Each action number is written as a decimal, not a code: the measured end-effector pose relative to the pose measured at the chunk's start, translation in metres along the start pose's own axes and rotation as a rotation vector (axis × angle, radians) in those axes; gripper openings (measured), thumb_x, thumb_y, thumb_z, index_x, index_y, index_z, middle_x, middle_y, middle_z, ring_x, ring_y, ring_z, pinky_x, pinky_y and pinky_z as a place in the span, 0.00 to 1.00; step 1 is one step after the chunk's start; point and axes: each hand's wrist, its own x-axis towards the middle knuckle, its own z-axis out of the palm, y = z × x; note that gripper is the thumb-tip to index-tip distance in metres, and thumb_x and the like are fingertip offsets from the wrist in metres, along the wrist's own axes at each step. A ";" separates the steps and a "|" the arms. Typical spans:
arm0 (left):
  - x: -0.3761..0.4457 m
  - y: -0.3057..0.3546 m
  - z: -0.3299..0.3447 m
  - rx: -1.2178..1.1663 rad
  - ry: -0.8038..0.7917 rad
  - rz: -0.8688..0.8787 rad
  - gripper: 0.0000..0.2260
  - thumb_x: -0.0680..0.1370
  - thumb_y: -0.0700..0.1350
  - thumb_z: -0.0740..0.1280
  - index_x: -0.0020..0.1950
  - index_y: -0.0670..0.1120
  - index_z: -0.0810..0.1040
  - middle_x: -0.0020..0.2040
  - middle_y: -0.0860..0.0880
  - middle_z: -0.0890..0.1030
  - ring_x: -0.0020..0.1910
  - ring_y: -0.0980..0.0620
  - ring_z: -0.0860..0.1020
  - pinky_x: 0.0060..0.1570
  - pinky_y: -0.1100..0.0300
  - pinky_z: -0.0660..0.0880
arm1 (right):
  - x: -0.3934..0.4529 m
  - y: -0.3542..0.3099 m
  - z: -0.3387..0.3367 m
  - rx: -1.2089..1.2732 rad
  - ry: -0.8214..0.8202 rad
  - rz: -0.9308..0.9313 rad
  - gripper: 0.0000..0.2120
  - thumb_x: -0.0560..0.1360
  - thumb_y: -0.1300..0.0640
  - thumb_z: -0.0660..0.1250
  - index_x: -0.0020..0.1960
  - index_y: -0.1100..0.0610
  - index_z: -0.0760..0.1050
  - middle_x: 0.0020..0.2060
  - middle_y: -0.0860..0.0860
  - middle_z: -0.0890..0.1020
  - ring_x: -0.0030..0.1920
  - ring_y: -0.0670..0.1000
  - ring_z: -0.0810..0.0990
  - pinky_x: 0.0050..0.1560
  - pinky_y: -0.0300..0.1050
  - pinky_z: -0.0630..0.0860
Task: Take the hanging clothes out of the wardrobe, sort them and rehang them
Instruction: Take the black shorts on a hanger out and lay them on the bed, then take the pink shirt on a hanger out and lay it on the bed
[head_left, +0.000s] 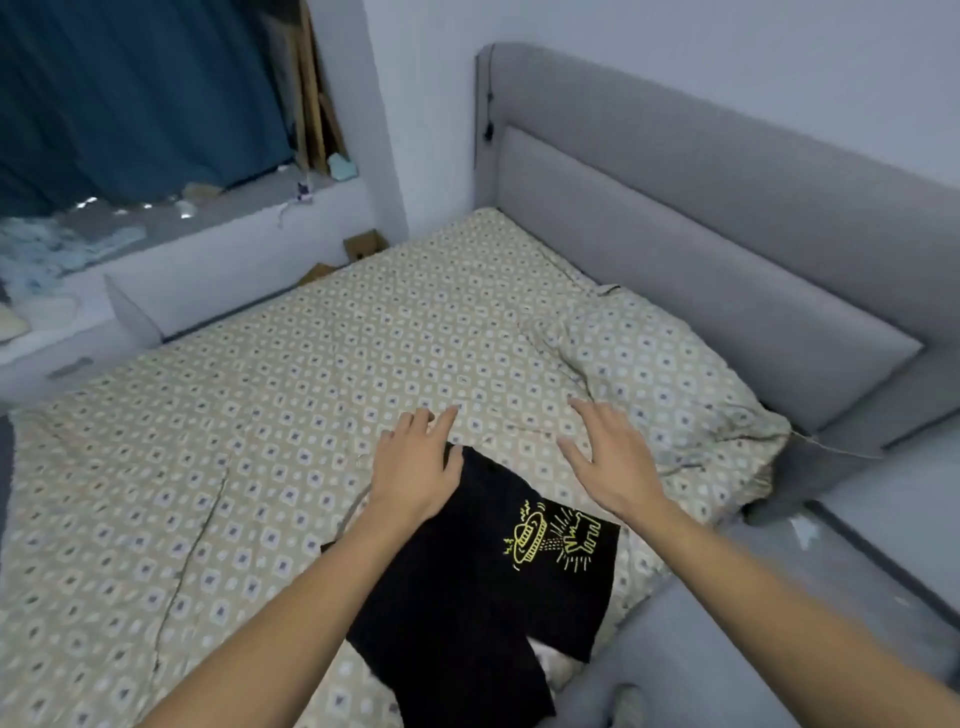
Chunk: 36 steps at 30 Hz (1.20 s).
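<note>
One black garment (467, 582) with a yellow print lies flat on our bed (218, 467), near its one pillow (660, 379). Our two hands are spread: the left hand (415, 467) rests on its top edge, the right hand (613, 457) hovers beside it, grasping nothing.

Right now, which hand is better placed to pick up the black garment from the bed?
Probably left. The left hand lies over the black garment's top corner; the right hand hovers over bare bedsheet.
</note>
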 end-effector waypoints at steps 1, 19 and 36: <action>0.002 0.020 -0.009 -0.004 0.009 0.053 0.25 0.83 0.58 0.57 0.80 0.53 0.66 0.67 0.48 0.76 0.66 0.46 0.73 0.60 0.47 0.73 | -0.013 0.010 -0.018 -0.019 0.033 0.022 0.27 0.84 0.39 0.59 0.79 0.50 0.64 0.70 0.50 0.74 0.70 0.55 0.72 0.66 0.56 0.72; -0.023 0.539 -0.029 -0.079 0.104 0.947 0.27 0.80 0.59 0.59 0.77 0.51 0.70 0.59 0.48 0.77 0.60 0.44 0.75 0.53 0.48 0.73 | -0.348 0.256 -0.309 -0.300 0.514 0.652 0.28 0.80 0.38 0.57 0.76 0.50 0.67 0.69 0.49 0.74 0.68 0.54 0.72 0.62 0.54 0.72; -0.173 0.835 -0.012 -0.378 -0.052 1.702 0.27 0.81 0.60 0.56 0.78 0.51 0.69 0.64 0.48 0.78 0.62 0.45 0.75 0.55 0.49 0.73 | -0.570 0.293 -0.377 -0.456 0.775 1.238 0.29 0.81 0.38 0.60 0.78 0.50 0.67 0.70 0.48 0.73 0.68 0.51 0.71 0.66 0.55 0.72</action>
